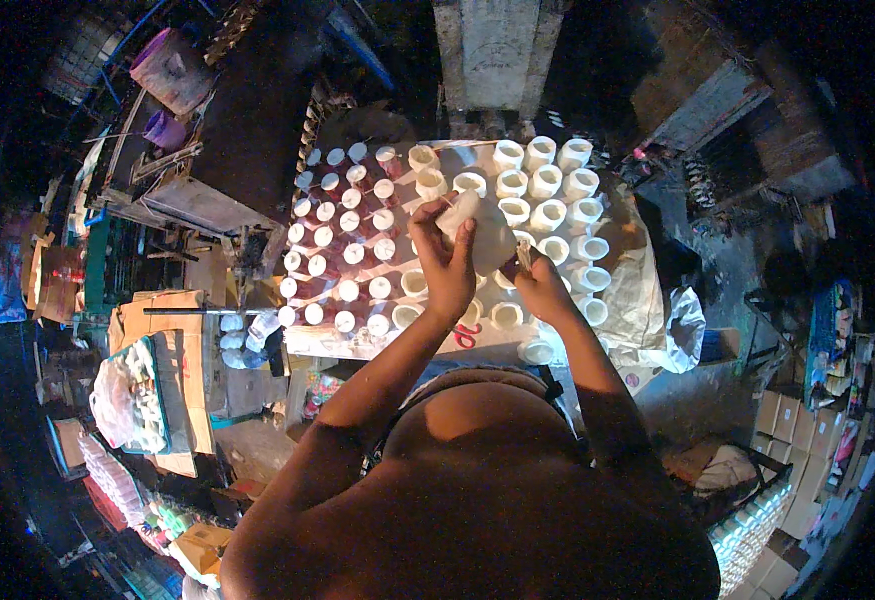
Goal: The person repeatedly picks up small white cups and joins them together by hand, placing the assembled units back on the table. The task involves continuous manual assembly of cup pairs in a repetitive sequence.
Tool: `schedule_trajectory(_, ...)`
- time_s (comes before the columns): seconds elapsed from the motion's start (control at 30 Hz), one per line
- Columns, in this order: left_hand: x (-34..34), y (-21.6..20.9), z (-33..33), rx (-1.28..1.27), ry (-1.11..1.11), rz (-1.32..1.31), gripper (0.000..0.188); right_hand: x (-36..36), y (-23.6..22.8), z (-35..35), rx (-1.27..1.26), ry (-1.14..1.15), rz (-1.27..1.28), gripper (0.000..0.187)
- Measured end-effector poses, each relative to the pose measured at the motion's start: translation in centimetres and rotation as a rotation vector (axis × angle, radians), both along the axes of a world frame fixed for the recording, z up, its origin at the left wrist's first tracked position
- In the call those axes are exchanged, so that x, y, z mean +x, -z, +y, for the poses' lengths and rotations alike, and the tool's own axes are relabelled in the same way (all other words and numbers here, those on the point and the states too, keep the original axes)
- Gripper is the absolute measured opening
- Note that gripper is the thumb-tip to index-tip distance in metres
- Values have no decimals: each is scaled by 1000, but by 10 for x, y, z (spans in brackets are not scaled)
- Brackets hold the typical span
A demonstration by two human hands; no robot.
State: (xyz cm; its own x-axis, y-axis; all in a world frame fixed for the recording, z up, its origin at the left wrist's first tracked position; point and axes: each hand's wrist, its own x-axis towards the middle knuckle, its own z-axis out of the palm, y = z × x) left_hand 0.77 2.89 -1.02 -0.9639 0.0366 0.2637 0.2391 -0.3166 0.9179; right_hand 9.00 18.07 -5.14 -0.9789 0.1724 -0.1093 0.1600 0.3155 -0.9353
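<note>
My left hand [445, 268] is closed around a pale white cup [487, 240], raised over the middle of the table and tilted. Close to the cup's right side, my right hand [545, 288] pinches a small, thin, light-coloured piece; its kind is too small to tell. White open-mouthed cups [546, 181] stand upright in rows to the right, and a few more sit near my left wrist. On the left are rows of dark red cylinders with white round tops [350, 222]. Red-handled scissors [467, 334] lie at the near edge, between my forearms.
Brown crumpled paper [627, 275] covers the table's right end, beside a white plastic bag [684, 328]. Buckets [170, 70] stand on a bench at the far left. A tray of white pieces [135, 395] rests at the near left. Stacked cartons [795, 425] line the right.
</note>
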Motion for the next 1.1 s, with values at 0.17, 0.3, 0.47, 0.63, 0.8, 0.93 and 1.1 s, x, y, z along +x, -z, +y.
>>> schedule_trajectory(0.17,1,-5,-1,-40,24,74,33,6,-13,1,-155,106,-179,33)
schedule_trajectory(0.3,-4,-5,-5,41,51,-159,24,3,-15,3,-131,37,-32,33)
schedule_trajectory(0.47,-21,21,-16,261,152,-677,33,1,-42,-2,-96,-27,56,27)
schedule_trajectory(0.63,-17,18,-7,414,259,-838,36,-3,-67,-9,-98,-30,93,26)
schedule_trajectory(0.8,-13,46,-11,18,267,-596,33,-4,-67,-5,-64,-104,-6,35)
schedule_trajectory(0.93,-22,95,-9,-153,192,-785,38,-10,-50,-10,50,74,40,47)
schedule_trajectory(1.1,-15,73,18,438,112,-823,36,-40,-52,-17,322,169,-29,62)
